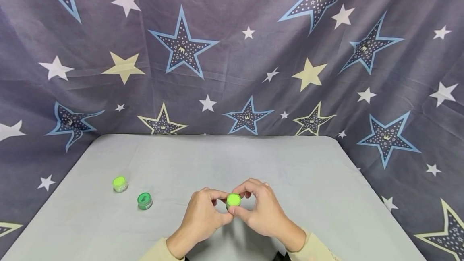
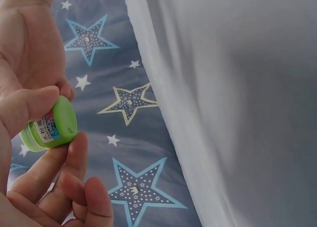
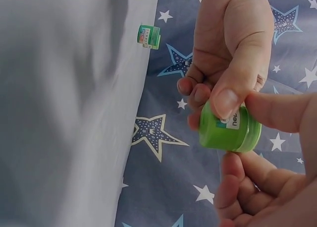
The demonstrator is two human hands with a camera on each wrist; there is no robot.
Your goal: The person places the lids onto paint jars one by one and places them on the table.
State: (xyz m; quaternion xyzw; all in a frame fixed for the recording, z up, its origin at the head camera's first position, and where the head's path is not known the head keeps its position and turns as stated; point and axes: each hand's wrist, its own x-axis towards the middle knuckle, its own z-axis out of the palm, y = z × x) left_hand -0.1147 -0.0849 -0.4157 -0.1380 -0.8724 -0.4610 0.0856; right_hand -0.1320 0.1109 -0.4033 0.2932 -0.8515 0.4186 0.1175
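Observation:
A small light-green paint jar [image 1: 233, 200] is held up between both hands over the front of the table. My left hand [image 1: 203, 216] pinches its body, with the thumb on the printed label in the right wrist view. From the other side, my right hand [image 1: 264, 210] grips the jar at its lid end [image 3: 252, 133] between thumb and fingers. The bright green lid faces up in the head view. In the left wrist view the jar [image 2: 63, 119] lies tilted on its side, part of its label covered by the left thumb.
Two more jars stand on the table's left side: a yellow-green one [image 1: 120, 184] and a darker green one [image 1: 145, 201] nearer the hands. A pale grey cloth covers the table [image 1: 290, 164]. A dark star-printed curtain [image 1: 224, 67] hangs behind and along the sides.

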